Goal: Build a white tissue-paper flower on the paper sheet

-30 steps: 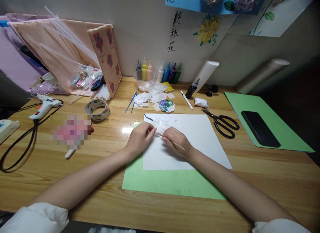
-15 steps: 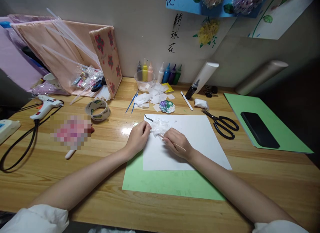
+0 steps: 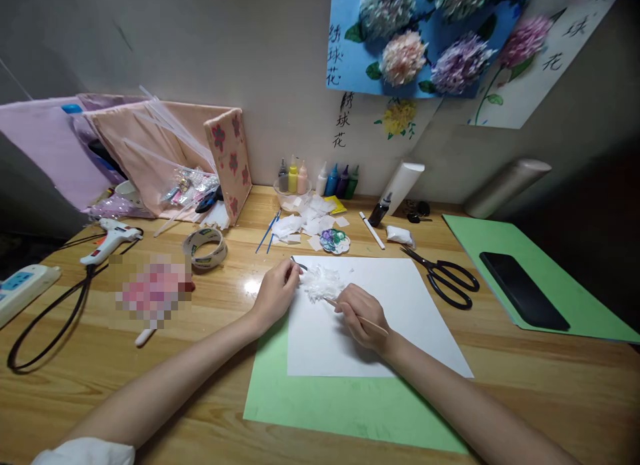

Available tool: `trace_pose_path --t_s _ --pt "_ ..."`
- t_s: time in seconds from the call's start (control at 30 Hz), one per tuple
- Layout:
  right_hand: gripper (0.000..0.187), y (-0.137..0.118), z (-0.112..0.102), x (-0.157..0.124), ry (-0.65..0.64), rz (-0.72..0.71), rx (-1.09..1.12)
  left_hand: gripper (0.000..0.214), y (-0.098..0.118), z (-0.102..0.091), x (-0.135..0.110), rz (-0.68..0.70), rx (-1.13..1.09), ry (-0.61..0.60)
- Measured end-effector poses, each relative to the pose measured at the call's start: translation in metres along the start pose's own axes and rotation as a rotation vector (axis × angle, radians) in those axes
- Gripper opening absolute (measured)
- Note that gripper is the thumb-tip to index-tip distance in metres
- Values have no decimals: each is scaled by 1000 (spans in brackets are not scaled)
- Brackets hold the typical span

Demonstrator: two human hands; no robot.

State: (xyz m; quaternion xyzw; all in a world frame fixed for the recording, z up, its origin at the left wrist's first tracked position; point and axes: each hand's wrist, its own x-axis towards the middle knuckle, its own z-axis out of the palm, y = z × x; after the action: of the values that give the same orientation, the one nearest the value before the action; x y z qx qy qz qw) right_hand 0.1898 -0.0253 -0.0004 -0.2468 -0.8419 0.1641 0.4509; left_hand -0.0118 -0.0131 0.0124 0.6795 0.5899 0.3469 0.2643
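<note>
A fluffy white paper flower lies on a white sheet of paper, which rests on a green sheet. At the flower's left edge is my left hand, its thumb and fingers pinched together. What they hold, if anything, is hidden. A short dark strip or line shows just beside those fingertips. My right hand grips a thin wooden stick. The stick's tip reaches the flower's lower right edge.
Black-handled scissors and a black phone lie to the right. Behind the sheet are white paper scraps, a painted palette and paint bottles. Leftward are a tape roll and a glue gun.
The view has tilted upward, so more of the wall pictures shows. My right hand has drawn slightly right, uncovering more of the white flower. The left hand stays at its left edge.
</note>
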Motion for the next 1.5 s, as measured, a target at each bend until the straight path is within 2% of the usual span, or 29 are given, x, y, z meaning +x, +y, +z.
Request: trace_pose_path --t_s 0.13,0.17,0.3,0.43,0.53,0.6,0.67,0.73,0.83,0.9,0.93,0.97,1.03,1.1,1.17,1.3,1.5 --pt "24 1 0 -2 51 -5 51 19 -1 -1 41 137 259 36" --pt "24 0 0 -2 53 -1 51 19 0 2 52 131 318 44" --pt "25 -1 -1 0 55 16 44 18 6 16 87 -14 449 21" --pt "25 0 -2 -1 57 2 62 13 9 25 100 -133 429 -10" --pt "25 1 -3 -2 70 -2 71 13 10 22 99 -135 418 -16" --pt "26 2 -3 -2 67 16 72 12 11 13 93 -115 367 -11" --pt "28 3 -4 -3 70 40 81 16 15 -1 83 -77 190 -36" --pt "29 3 -5 -4 95 66 100 24 20 -18 69 -73 -60 -154" --pt "31 4 -6 -6 171 116 132 28 27 -33 43 -101 -384 -488" --pt "34 4 -7 -9 229 150 139 26 30 -32 25 -141 -428 -649" --pt "34 4 -7 -10 256 163 138 23 31 -27 17 -155 -401 -657" --pt "35 4 -8 -11 279 168 139 21 31 -21 9 -158 -330 -623" --pt "34 4 -9 -12 294 137 153 17 31 -7 -2 -122 -129 -467" --pt "32 3 -10 -12 245 62 173 12 32 3 -9 -33 63 -311" --pt "29 2 -10 -10 150 -13 164 9 33 8 -12 49 177 -223" --pt "23 2 -9 -5 -28 -52 33 9 32 9 -12 131 232 -184" --pt "22 2 -7 0 -76 -13 -74 12 30 9 -12 124 251 -158"
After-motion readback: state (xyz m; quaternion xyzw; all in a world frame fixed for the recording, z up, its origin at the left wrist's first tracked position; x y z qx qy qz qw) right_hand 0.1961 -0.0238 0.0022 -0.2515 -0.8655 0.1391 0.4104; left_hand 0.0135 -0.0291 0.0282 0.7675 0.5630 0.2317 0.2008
